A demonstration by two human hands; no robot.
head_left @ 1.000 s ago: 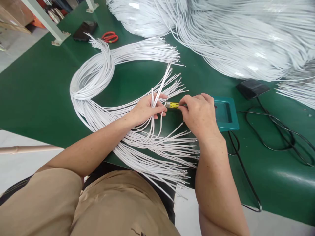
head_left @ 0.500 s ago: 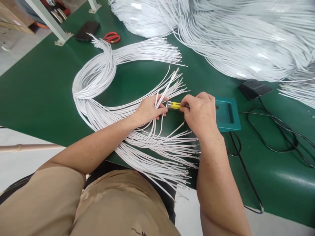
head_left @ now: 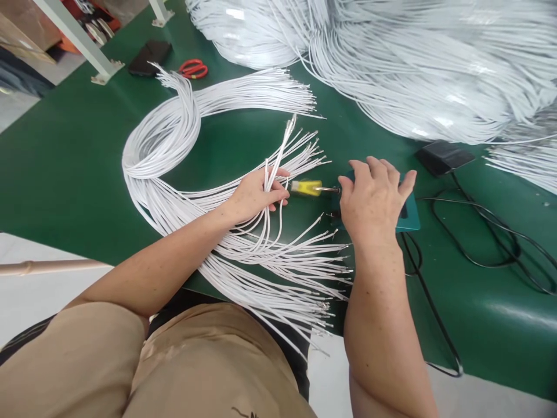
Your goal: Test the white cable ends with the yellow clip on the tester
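Note:
My left hand (head_left: 256,194) is closed around a few white wires (head_left: 278,154), whose tips stick up between thumb and fingers. To the right of its fingertips is a yellow-handled tool with a metal shaft (head_left: 306,187), like a small screwdriver. Its shaft points towards my right hand (head_left: 373,200), which is spread over a teal tray (head_left: 408,217) and covers most of it. No object shows in the right fingers. Under and around my left arm fans a bundle of white wires (head_left: 161,194) with metal-tipped ends.
Large heaps of white wires (head_left: 418,69) in clear plastic fill the back. Red-handled scissors (head_left: 193,68) and a dark flat case (head_left: 150,57) lie at the back left, near a metal post (head_left: 78,40). At the right are a black pedal-like block (head_left: 444,158) and black cable (head_left: 472,264).
My right hand has let go of the yellow-handled tool and moved right over the teal tray, fingers opening out. The left hand still grips its wires. The whole view has shifted slightly.

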